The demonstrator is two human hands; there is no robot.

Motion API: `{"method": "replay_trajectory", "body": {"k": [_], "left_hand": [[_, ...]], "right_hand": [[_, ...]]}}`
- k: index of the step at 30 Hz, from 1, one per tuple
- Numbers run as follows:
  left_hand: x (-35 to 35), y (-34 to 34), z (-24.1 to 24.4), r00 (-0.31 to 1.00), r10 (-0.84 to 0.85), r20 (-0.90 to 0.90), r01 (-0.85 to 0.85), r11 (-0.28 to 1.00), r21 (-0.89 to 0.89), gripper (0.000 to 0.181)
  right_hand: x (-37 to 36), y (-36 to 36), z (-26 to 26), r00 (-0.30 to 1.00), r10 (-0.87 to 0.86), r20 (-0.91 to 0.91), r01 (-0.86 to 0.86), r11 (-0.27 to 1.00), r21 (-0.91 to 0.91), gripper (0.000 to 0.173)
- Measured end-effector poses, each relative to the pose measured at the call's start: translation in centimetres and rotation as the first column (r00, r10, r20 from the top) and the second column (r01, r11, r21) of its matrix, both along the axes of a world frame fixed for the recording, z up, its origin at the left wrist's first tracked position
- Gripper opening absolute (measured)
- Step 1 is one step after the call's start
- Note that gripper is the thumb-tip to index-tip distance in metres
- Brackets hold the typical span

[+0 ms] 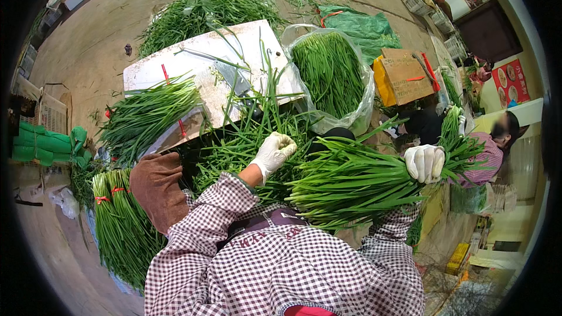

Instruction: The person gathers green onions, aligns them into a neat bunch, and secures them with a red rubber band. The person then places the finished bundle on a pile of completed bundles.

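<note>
My right hand (424, 163), in a white glove, grips a large bunch of green garlic chives (355, 180) held sideways, its leaves fanning left across my lap. My left hand (275, 152), also gloved, hovers over a heap of loose chive leaves (237, 149). Its fingers are curled, with nothing visible in them. Ahead is a white board (167, 66) soiled with dirt. On it lie a knife with a broad blade (232, 77) and a pile of chives (153, 109) across a red tie (165, 73). The knife's dark handle is partly covered by leaves.
A clear plastic bag (368, 96) full of chives (327, 70) stands right of the board. Tied bunches (120, 215) stand at left. Beyond lie a chive heap (215, 11) and a green sack (360, 30). A cardboard box (406, 77) and a person (487, 153) holding chives are at right.
</note>
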State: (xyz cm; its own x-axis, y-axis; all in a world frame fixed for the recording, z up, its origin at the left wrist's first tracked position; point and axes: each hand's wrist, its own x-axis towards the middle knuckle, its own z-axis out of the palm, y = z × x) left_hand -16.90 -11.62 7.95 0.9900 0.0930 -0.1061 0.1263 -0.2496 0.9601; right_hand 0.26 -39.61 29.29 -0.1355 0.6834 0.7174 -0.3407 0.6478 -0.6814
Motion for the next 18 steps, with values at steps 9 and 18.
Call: {"method": "replay_trajectory", "body": {"k": [9,18], "left_hand": [[4.2,-1.5,2.0,0.835,-0.193,0.515,0.393,0.865,-0.313,0.058],[-0.2,-0.1,13.5,0.895,-0.187,0.405,0.446,0.391,-0.805,0.069]], "right_hand": [[-2.9,6.8,4.0,0.989,0.142,0.031,-0.141,0.989,-0.034,0.007],[-5.4,14.7,5.8,0.987,0.159,0.03,-0.151,0.974,-0.171,0.011]]}}
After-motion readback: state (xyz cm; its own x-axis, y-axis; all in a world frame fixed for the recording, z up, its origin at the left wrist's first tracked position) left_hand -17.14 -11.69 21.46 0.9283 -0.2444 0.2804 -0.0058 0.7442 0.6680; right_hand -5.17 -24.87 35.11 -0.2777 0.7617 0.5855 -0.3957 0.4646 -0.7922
